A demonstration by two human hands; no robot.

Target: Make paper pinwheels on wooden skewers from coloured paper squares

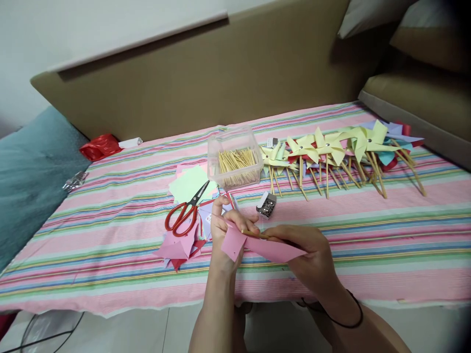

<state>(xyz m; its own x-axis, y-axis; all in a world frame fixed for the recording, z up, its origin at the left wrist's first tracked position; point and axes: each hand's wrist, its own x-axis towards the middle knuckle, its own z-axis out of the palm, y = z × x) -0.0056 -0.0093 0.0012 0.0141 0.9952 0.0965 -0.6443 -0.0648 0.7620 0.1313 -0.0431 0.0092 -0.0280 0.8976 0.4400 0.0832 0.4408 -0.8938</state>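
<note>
Pink paper cut for a pinwheel is between my hands, above the near part of the striped cloth. My left hand is closed on the paper's left part, with the forefinger raised. A thin wooden stick runs from the left fingers towards my right hand. The right fingers are wrapped round the stick's right end, with a pink flap beneath them. Part of the stick is hidden by the fingers. Just beyond my hands stands a small open box of metal pins.
Red-handled scissors lie on loose coloured paper sheets at the left. A clear plastic box holds many wooden sticks. Finished pinwheels lie in a row at the right. A red plastic bag rests at the back left.
</note>
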